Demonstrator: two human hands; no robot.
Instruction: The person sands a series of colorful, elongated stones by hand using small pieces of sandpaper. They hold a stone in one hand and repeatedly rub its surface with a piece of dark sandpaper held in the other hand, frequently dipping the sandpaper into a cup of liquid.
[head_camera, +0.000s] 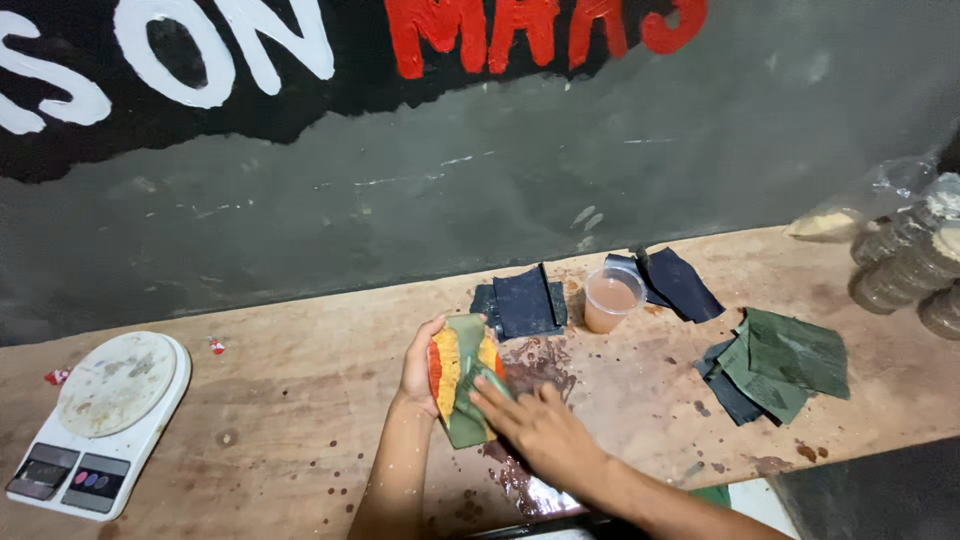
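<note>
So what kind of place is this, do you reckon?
Probably a small workshop bench. A worn, stained wooden table against a painted wall carries a digital scale, sandpaper sheets and a cup of murky liquid.

Painted wall sign (300, 50) far, upper left to centre: big white and red letters on black. Kitchen scale display panel (45, 470) near left, small dark rectangle. Clear plastic bags (860, 210) far right, pale powder inside.
</note>
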